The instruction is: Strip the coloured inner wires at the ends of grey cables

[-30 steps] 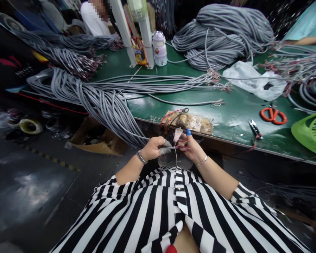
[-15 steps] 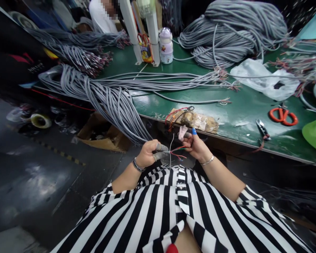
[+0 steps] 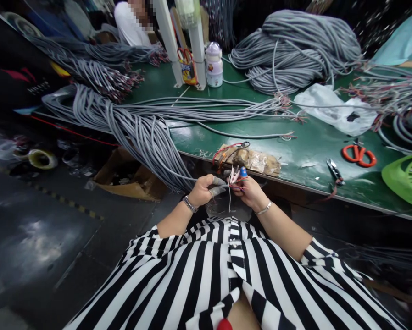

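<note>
My left hand [image 3: 204, 190], with grey finger covers, pinches the end of a grey cable [image 3: 178, 176] that runs down from the bundle hanging over the table edge. My right hand [image 3: 249, 190], a blue cover on one fingertip, holds the thin coloured wires [image 3: 235, 181] fanning out of that cable end, along with a small pale tool whose shape I cannot make out. A white wire hangs down between the hands. Both hands meet just below the edge of the green table [image 3: 305, 146], in front of a taped brown block [image 3: 252, 159] with red wires on it.
Big grey cable coils [image 3: 295, 46] and long cable bundles [image 3: 133, 128] cover the table. Orange scissors [image 3: 359, 153], small snips [image 3: 334, 170], a green fan [image 3: 407, 176], a plastic bag [image 3: 333, 107] and a bottle [image 3: 214, 64] lie there. A cardboard box [image 3: 130, 178] sits on the floor. Another person sits far back.
My hands have drawn together again and risen toward the table edge; half a second ago they were apart with the coloured wires spread between them.
</note>
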`<state>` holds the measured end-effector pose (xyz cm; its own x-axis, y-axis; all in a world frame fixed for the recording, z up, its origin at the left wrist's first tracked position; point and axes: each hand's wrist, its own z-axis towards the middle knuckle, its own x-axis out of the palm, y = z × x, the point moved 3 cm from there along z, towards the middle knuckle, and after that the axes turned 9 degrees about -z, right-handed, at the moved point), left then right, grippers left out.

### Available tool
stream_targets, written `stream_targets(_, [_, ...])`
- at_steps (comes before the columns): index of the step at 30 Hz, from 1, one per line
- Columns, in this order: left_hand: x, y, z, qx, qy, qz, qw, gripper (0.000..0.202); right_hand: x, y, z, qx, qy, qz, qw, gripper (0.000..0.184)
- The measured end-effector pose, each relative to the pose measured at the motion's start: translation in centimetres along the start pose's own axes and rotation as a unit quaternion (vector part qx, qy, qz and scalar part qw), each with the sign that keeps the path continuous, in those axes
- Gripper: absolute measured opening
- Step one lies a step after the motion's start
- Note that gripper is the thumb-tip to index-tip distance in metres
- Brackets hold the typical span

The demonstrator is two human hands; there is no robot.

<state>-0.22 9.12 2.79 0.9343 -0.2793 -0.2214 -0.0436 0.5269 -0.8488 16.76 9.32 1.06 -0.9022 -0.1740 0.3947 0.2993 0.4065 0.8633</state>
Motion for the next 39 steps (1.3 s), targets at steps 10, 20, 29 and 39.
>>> stream_targets(10, [0.8,0.5,0.3,-0.028,0.029,-0.017,0.999,0.028,0.6,0.1,0.8,-0.02,-0.037,0.072,0.997,0.049])
stream_targets(20, [0.4,-0.2,-0.7,-0.049,0.041,-0.026,0.998,0.025,-0.2,-1.5,0.7,0.019,-0.002,0.126,0.992,0.059])
stream_targets(29, [-0.9,-0.7,-7.0,-0.153,-0.038,-0.129,0.979,0.03,-1.6,-2.4,0.2,0.034,0.003,0.123,0.992,0.055])
stream_targets(39, [-2.6,0.2,-7.7,-0.247,-0.272,-0.284,0.885,0.048,-1.1,-2.5,-1.0,0.024,0.025,0.096,0.995,0.05])
